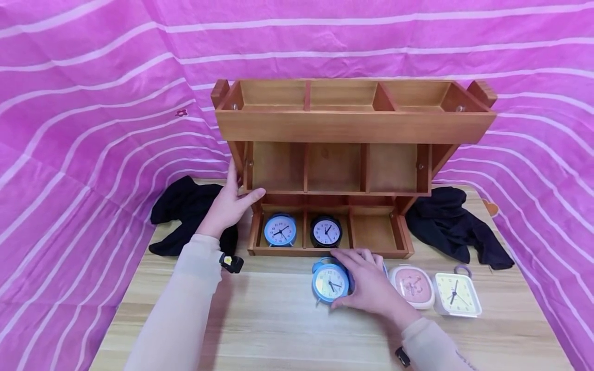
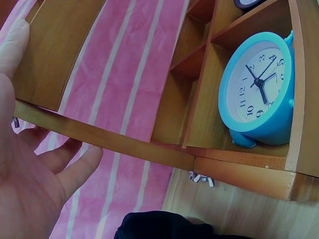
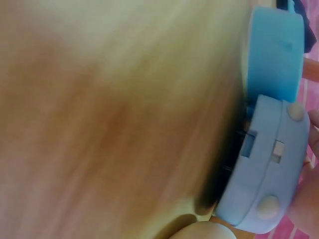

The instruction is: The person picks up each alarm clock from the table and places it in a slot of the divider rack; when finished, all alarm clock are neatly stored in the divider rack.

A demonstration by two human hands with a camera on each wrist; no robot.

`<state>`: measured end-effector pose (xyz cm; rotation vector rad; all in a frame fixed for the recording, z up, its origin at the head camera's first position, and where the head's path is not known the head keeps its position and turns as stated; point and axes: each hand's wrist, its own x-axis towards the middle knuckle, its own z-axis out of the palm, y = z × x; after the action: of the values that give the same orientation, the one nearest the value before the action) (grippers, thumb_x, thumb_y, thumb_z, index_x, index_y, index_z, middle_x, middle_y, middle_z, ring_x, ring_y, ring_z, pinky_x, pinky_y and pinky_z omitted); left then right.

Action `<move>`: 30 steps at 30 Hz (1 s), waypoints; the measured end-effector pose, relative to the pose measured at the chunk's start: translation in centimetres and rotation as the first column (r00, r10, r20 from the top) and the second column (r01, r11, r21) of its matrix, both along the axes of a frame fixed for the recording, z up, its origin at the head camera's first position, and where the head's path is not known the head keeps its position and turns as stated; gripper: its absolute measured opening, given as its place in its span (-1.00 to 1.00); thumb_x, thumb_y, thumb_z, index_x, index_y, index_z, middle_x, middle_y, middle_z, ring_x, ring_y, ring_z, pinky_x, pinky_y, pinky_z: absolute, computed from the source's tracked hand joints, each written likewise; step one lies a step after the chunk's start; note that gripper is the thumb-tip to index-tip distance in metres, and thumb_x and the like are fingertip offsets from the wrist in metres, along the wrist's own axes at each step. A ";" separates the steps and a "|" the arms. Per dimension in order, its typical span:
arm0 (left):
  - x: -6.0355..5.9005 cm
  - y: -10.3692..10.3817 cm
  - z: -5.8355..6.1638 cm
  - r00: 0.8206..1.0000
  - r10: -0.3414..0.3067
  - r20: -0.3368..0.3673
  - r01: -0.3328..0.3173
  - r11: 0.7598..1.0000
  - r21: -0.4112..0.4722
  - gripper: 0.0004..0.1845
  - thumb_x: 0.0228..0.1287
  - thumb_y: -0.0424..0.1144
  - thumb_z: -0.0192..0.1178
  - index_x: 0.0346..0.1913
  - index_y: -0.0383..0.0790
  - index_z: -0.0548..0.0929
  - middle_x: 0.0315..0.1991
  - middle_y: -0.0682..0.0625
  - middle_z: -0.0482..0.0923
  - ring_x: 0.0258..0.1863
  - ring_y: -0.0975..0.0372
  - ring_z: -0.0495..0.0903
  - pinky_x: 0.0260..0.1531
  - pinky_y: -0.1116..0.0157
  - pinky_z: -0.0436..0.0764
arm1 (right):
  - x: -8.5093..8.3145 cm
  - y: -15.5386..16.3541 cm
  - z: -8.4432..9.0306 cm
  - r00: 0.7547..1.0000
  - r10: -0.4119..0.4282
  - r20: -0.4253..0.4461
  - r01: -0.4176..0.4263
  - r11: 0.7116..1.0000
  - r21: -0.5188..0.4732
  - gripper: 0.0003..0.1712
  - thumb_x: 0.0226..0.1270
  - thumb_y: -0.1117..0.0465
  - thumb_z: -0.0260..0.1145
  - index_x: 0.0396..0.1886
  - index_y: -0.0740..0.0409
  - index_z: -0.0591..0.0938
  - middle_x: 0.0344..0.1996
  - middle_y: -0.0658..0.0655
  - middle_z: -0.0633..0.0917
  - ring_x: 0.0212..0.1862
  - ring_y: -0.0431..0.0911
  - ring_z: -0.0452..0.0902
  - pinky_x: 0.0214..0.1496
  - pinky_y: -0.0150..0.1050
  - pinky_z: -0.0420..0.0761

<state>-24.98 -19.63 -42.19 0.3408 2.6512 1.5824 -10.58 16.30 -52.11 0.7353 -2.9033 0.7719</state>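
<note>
My left hand [image 1: 228,206] rests against the left side of a three-tier wooden box [image 1: 355,128], thumb on the middle tier and fingers along a side strip [image 2: 124,142]. My right hand [image 1: 366,281] holds a light blue alarm clock [image 1: 330,282] in front of the box, fingers at its top and thumb at its lower side. A pale lavender-blue clock [image 3: 269,164] sits beside it, mostly covered by that hand in the head view. In the bottom tier stand a blue clock [image 1: 280,230] on the left and a black clock [image 1: 326,232] in the middle.
On the table to the right stand a pink-faced white clock [image 1: 412,286] and a square white clock [image 1: 458,294]. Black cloths lie left [image 1: 183,206] and right [image 1: 457,224] of the box. Pink striped fabric [image 1: 297,46] hangs behind.
</note>
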 end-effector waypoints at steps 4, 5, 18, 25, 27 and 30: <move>0.0 -0.1 0.0 1.000 -0.007 0.001 0.007 1.000 0.006 0.17 0.41 0.09 0.34 0.61 0.55 -0.46 0.72 -0.02 -0.15 0.63 -0.11 0.06 0.40 -0.16 0.40 | 0.5 -0.1 -0.5 0.999 -0.010 -0.034 0.012 0.998 0.067 0.41 -0.46 -0.58 0.66 0.51 -0.09 0.50 0.42 -0.03 0.54 0.31 0.04 0.37 0.16 0.08 0.25; 0.0 -0.1 -0.1 1.000 -0.009 0.001 0.009 1.000 0.008 0.17 0.42 0.07 0.34 0.61 0.55 -0.46 0.71 -0.02 -0.15 0.63 -0.11 0.05 0.40 -0.17 0.39 | 0.6 -0.1 -0.6 0.999 -0.014 -0.038 0.016 0.997 0.076 0.41 -0.46 -0.59 0.66 0.50 -0.09 0.52 0.41 -0.02 0.56 0.31 0.05 0.37 0.17 0.10 0.24; 0.0 -0.2 -0.1 1.000 -0.002 -0.018 0.002 1.000 0.006 0.17 0.41 0.10 0.34 0.62 0.54 -0.45 0.71 -0.07 -0.10 0.62 -0.14 0.07 0.39 -0.19 0.39 | 0.8 -0.9 -0.4 1.000 -0.027 0.005 0.026 0.979 0.205 0.25 -0.28 -0.64 0.55 0.44 -0.12 0.58 0.29 -0.02 0.64 0.30 0.03 0.37 0.32 0.24 0.18; -0.1 -0.1 -0.2 1.000 0.003 -0.022 -0.003 1.000 0.005 0.17 0.40 0.09 0.35 0.63 0.51 -0.44 0.71 -0.06 -0.11 0.62 -0.16 0.07 0.40 -0.24 0.35 | 0.7 -1.1 -0.2 0.999 -0.027 0.025 0.022 0.980 0.197 0.17 -0.23 -0.57 0.59 0.40 -0.11 0.61 0.22 -0.03 0.67 0.29 0.03 0.38 0.38 0.32 0.14; -0.1 -0.1 -0.1 1.000 -0.001 -0.025 0.001 1.000 0.012 0.17 0.40 0.09 0.35 0.63 0.53 -0.43 0.71 -0.05 -0.11 0.62 -0.15 0.07 0.40 -0.22 0.36 | 0.7 -1.2 -0.2 0.999 -0.029 0.025 0.024 0.982 0.188 0.14 -0.24 -0.53 0.63 0.38 -0.10 0.63 0.20 -0.02 0.68 0.28 0.03 0.38 0.38 0.32 0.13; -0.1 -0.1 -0.1 1.000 -0.001 -0.024 0.002 1.000 0.020 0.17 0.40 0.08 0.36 0.62 0.56 -0.43 0.71 -0.03 -0.11 0.62 -0.13 0.07 0.40 -0.21 0.38 | 0.6 -1.2 -0.1 0.999 -0.027 0.028 0.022 0.984 0.177 0.13 -0.25 -0.49 0.66 0.36 -0.08 0.64 0.18 -0.02 0.68 0.27 0.04 0.38 0.38 0.32 0.13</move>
<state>-25.04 -19.68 -42.29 0.3648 2.6532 1.6162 -9.97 15.08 -52.22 0.7059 -3.0313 0.5322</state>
